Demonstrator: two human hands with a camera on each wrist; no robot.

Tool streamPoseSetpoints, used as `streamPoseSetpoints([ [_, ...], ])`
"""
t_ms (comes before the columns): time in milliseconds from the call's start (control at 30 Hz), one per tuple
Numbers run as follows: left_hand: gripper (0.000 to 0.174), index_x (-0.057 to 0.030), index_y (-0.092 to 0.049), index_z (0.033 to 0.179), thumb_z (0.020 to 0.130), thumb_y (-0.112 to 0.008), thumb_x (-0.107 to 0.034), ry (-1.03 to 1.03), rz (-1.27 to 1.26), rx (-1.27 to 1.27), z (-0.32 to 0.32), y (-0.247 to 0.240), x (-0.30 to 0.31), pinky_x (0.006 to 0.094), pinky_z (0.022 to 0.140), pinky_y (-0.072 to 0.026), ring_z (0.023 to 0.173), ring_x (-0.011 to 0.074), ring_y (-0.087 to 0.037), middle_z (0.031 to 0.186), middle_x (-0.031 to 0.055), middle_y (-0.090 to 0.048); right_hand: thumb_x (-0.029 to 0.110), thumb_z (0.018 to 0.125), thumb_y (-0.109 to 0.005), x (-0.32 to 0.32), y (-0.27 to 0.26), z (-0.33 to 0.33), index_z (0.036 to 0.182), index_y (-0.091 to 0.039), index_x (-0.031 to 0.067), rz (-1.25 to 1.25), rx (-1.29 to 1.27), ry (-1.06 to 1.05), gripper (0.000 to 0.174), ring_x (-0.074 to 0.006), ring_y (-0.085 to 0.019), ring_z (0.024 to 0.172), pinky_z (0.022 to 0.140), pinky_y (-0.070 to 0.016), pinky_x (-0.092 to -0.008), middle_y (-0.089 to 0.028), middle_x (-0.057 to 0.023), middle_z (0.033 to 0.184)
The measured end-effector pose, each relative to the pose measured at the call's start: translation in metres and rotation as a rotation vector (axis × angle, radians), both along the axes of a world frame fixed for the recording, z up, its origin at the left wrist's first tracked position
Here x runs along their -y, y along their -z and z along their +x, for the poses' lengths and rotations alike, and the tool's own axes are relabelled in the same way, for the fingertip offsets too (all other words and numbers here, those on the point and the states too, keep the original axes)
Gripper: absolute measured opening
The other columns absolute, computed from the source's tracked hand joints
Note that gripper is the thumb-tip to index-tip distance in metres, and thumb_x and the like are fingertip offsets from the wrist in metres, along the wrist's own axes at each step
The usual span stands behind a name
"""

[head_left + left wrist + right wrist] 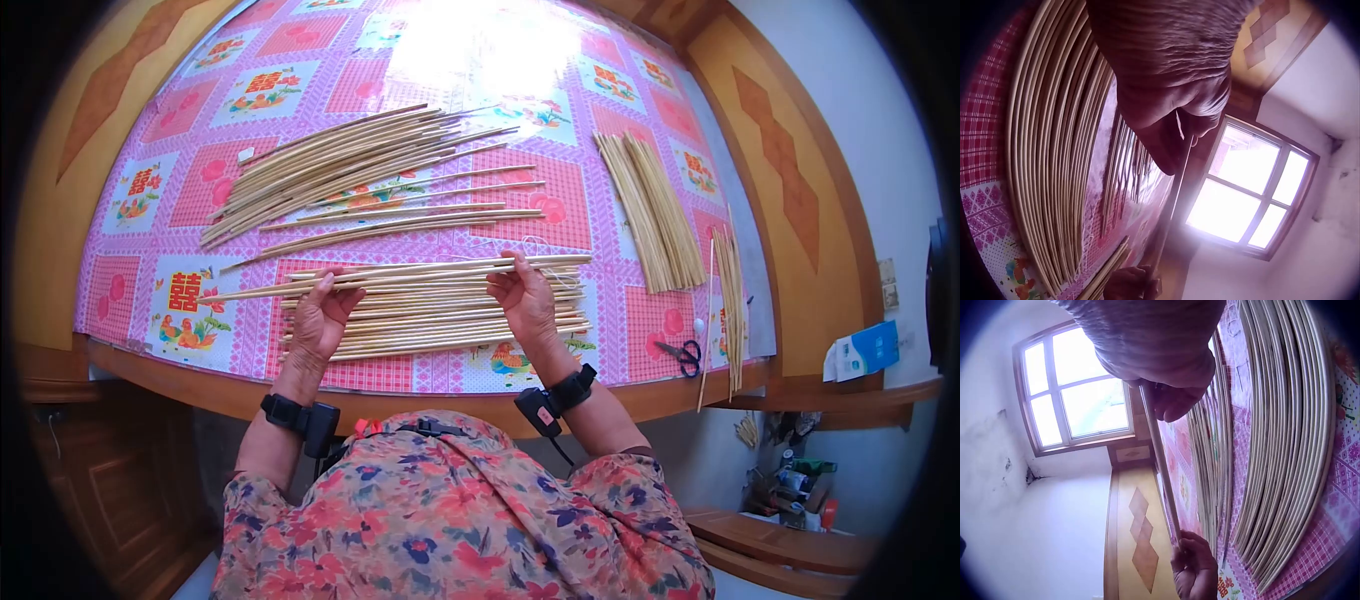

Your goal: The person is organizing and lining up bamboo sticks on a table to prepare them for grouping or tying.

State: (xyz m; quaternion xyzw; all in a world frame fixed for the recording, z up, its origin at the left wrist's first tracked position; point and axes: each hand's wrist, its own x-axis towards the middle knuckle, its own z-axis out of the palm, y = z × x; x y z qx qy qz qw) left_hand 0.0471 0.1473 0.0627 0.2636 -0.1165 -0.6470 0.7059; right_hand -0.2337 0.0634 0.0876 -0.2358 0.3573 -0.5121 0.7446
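Both hands pinch one long pale stick (420,274) between thumb and fingers, holding it level. The left hand (322,318) grips it left of its middle; the right hand (525,300) has it near its right end. Below the stick, a row of similar sticks (430,320) lies side by side on the patterned cloth. In the left wrist view the left hand (1172,81) is close and the held stick (1169,219) runs down to the other hand. The right wrist view shows the right hand (1160,350) on the stick (1163,462).
A large loose pile of sticks (340,165) lies at the back left, with a few separate ones before it. Two bundles (650,215) stand side by side at the right, and thinner sticks (730,310) lie nearer the edge. Black scissors (687,355) are beside them.
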Motion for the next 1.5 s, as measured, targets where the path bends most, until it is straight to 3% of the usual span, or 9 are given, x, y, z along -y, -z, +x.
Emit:
streamPoseSetpoints([
  [400,0.024,-0.0001,-0.058,0.095,0.089,-0.049,-0.022,-0.034,0.051,0.032,0.009,-0.002,0.001,0.0396,0.087,-0.0482,0.094,0.0263,-0.059,0.094,0.0157,-0.061,0.022,0.084,-0.058,0.009,0.022,-0.024,0.092,-0.059,0.0057,0.093,0.009,0.039,0.018,-0.0197,-0.063,0.072,0.063,-0.0535,-0.0308,-0.062,-0.0073,0.078],
  [667,0.022,-0.0003,-0.056,0.09,0.087,-0.053,-0.021,0.12,0.06,0.055,-0.001,-0.009,0.007,0.0398,0.081,-0.0523,0.096,0.0329,-0.058,0.098,0.0176,-0.059,0.017,0.083,-0.058,0.016,0.041,-0.046,0.09,-0.059,0.0073,0.124,0.037,0.054,0.013,-0.0189,-0.062,0.076,0.064,-0.0535,-0.0286,-0.063,-0.0066,0.084],
  [867,0.022,-0.0007,-0.057,0.091,0.088,-0.051,-0.022,0.095,-0.014,0.097,-0.004,-0.004,0.009,0.0389,0.082,-0.0516,0.094,0.0316,-0.059,0.096,0.0178,-0.06,0.026,0.086,-0.054,0.017,0.029,-0.049,0.089,-0.058,0.0042,0.152,-0.027,0.005,0.022,-0.0181,-0.062,0.073,0.061,-0.0527,-0.0279,-0.063,-0.0082,0.083],
  [933,0.023,-0.0011,-0.057,0.091,0.088,-0.05,-0.022,0.073,-0.033,0.099,-0.003,-0.002,0.01,0.039,0.083,-0.0511,0.093,0.0308,-0.059,0.095,0.0172,-0.061,0.031,0.087,-0.053,0.016,0.007,-0.047,0.089,-0.058,0.0025,0.24,-0.085,-0.32,0.029,-0.0173,-0.062,0.07,0.056,-0.0502,-0.0264,-0.063,-0.0079,0.078],
  [1000,0.023,-0.001,-0.057,0.092,0.089,-0.049,-0.023,0.059,-0.031,0.102,-0.005,-0.006,0.012,0.0384,0.083,-0.0512,0.093,0.0301,-0.06,0.094,0.0167,-0.061,0.034,0.086,-0.053,0.011,-0.022,-0.035,0.087,-0.058,0.0005,0.23,-0.211,-0.42,0.034,-0.0145,-0.06,0.066,0.051,-0.0465,-0.0227,-0.061,-0.0084,0.076],
  [1067,0.021,-0.0019,-0.056,0.083,0.09,-0.048,-0.021,0.052,-0.035,0.107,-0.012,-0.012,0.014,0.0369,0.081,-0.0522,0.09,0.0283,-0.061,0.089,0.0174,-0.061,0.028,0.088,-0.051,0.005,-0.054,-0.015,0.086,-0.06,0.0009,-0.14,-0.889,-0.811,0.029,-0.0108,-0.058,0.059,0.05,-0.0449,-0.0202,-0.06,-0.0047,0.073],
  [1233,0.033,0.0025,-0.051,0.106,0.092,-0.043,-0.026,0.186,-0.157,0.254,-0.036,-0.02,0.025,0.0362,0.084,-0.05,0.095,0.0256,-0.059,0.101,0.0165,-0.058,0.022,0.084,-0.054,0.006,-0.089,0.044,0.091,-0.059,0.0049,-1.015,-1.202,-0.532,0.019,-0.0211,-0.059,0.065,0.056,-0.0472,-0.03,-0.058,-0.0081,0.079],
  [1333,0.033,0.0028,-0.051,0.107,0.092,-0.041,-0.025,0.227,-0.262,0.318,-0.043,-0.051,0.035,0.0364,0.085,-0.0498,0.096,0.0245,-0.058,0.103,0.0152,-0.057,0.024,0.083,-0.055,0.016,-0.093,0.065,0.091,-0.059,0.0072,-1.281,-1.396,-0.529,0.019,-0.0273,-0.059,0.071,0.06,-0.0475,-0.0356,-0.057,-0.011,0.081],
  [1500,0.032,0.0024,-0.05,0.11,0.093,-0.039,-0.022,0.25,-0.331,0.415,-0.035,-0.072,0.048,0.0362,0.084,-0.0504,0.095,0.0237,-0.059,0.102,0.0145,-0.057,0.025,0.081,-0.057,0.035,-0.122,0.069,0.093,-0.059,0.0082,-1.147,-1.364,-0.72,0.021,-0.0264,-0.059,0.074,0.065,-0.047,-0.0368,-0.058,-0.0112,0.083],
])
